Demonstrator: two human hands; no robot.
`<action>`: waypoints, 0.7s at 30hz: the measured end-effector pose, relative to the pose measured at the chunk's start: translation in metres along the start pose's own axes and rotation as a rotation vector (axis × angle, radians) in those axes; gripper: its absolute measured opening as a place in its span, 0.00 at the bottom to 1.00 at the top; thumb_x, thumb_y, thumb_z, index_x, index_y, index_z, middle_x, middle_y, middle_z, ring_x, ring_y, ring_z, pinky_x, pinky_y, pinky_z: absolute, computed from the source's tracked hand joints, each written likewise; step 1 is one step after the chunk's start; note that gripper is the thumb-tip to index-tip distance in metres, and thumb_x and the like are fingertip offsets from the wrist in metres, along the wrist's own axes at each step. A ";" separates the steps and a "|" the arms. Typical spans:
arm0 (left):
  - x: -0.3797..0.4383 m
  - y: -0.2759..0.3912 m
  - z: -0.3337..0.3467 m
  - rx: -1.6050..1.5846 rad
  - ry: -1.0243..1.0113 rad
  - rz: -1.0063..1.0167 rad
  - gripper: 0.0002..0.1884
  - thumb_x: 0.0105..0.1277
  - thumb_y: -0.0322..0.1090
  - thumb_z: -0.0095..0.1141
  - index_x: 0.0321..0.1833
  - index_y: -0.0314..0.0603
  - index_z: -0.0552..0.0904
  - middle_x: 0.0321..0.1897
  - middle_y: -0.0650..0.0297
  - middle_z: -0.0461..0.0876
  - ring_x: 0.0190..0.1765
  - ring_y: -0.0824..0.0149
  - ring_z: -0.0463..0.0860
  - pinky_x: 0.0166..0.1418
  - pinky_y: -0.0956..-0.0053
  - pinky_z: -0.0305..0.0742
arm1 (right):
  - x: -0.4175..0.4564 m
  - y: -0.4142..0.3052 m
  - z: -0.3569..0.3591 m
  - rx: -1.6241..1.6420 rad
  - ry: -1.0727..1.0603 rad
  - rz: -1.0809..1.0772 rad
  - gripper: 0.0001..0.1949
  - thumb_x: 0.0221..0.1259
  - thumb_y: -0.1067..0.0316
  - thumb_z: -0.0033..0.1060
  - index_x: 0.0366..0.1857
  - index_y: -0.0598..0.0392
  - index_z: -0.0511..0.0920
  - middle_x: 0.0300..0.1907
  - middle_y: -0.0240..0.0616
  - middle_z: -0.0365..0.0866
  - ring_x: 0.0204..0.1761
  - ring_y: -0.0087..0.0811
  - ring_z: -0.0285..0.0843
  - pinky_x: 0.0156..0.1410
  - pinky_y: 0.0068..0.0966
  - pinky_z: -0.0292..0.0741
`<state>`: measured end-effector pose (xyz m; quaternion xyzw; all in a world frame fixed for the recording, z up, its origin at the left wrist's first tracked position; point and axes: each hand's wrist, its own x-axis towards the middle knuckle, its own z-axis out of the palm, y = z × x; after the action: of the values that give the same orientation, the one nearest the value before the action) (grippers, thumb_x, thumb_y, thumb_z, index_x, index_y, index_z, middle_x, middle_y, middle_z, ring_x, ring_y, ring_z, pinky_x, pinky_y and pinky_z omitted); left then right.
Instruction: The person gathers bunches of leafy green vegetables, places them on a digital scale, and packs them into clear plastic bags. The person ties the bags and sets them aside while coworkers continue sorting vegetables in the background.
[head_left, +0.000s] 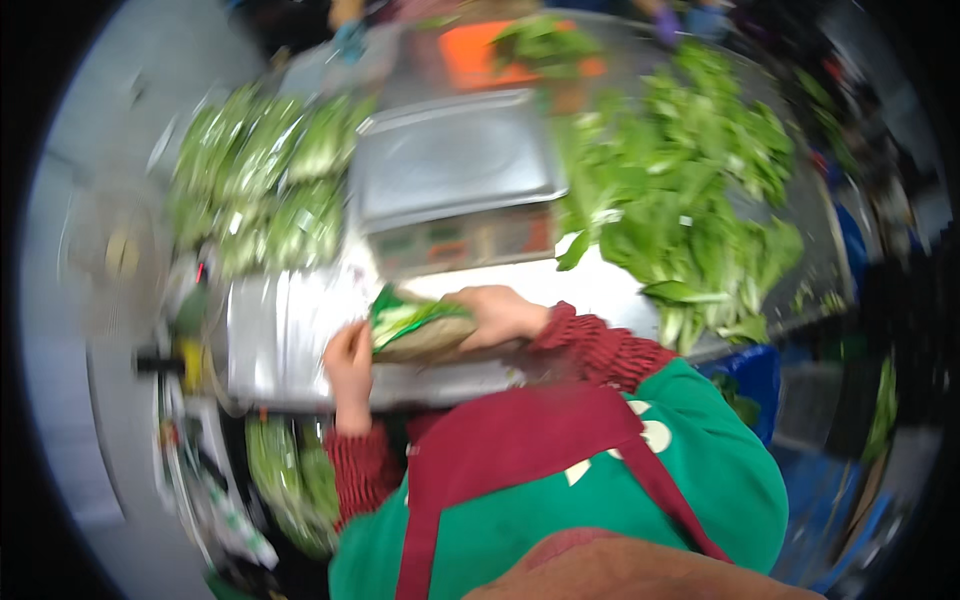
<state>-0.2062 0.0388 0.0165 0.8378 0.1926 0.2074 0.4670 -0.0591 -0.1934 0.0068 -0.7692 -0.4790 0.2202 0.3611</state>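
A green-edged bag (424, 339) with pale leafy stalks showing at its mouth is held low over the near edge of the metal table. My right hand (495, 315) grips its right end, the thumb below and the fingers over the top. At the left end, my left hand (349, 356) pinches the rim between thumb and fingers. Blur hides the bag's finer detail. Just beyond stands a weighing scale (457, 161) with a bare steel pan. Flat clear plastic bags (281, 337) lie left of my left hand.
Bagged greens (262, 165) lie in rows at the left. Loose leafy greens (682, 202) are heaped on the right. Across the table are an orange container (472, 56) and other people's gloved hands (667, 24). A blue bin (754, 390) stands right; more bagged greens (289, 480) sit below.
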 end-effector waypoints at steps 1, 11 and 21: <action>0.001 0.014 0.002 0.062 0.049 0.073 0.07 0.65 0.27 0.58 0.39 0.29 0.83 0.28 0.62 0.82 0.32 0.74 0.77 0.38 0.78 0.73 | 0.002 0.002 -0.001 -0.036 -0.028 0.112 0.30 0.38 0.51 0.70 0.50 0.50 0.75 0.43 0.50 0.81 0.46 0.53 0.78 0.50 0.42 0.75; -0.019 0.056 0.075 0.429 -0.205 0.580 0.13 0.57 0.27 0.60 0.47 0.42 0.83 0.34 0.57 0.79 0.36 0.55 0.79 0.39 0.64 0.73 | -0.007 -0.010 0.014 0.108 0.230 0.333 0.32 0.43 0.48 0.68 0.51 0.59 0.76 0.40 0.55 0.82 0.44 0.52 0.81 0.50 0.40 0.76; -0.020 -0.011 0.064 0.278 0.065 -0.035 0.20 0.60 0.23 0.50 0.58 0.27 0.74 0.55 0.39 0.73 0.56 0.42 0.74 0.60 0.55 0.67 | -0.017 -0.020 0.009 0.249 0.275 0.299 0.36 0.42 0.44 0.69 0.53 0.62 0.74 0.41 0.54 0.82 0.45 0.50 0.81 0.52 0.38 0.75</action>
<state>-0.1907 -0.0107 -0.0270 0.8837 0.2489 0.1974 0.3436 -0.0843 -0.2002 0.0159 -0.8038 -0.2752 0.2216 0.4785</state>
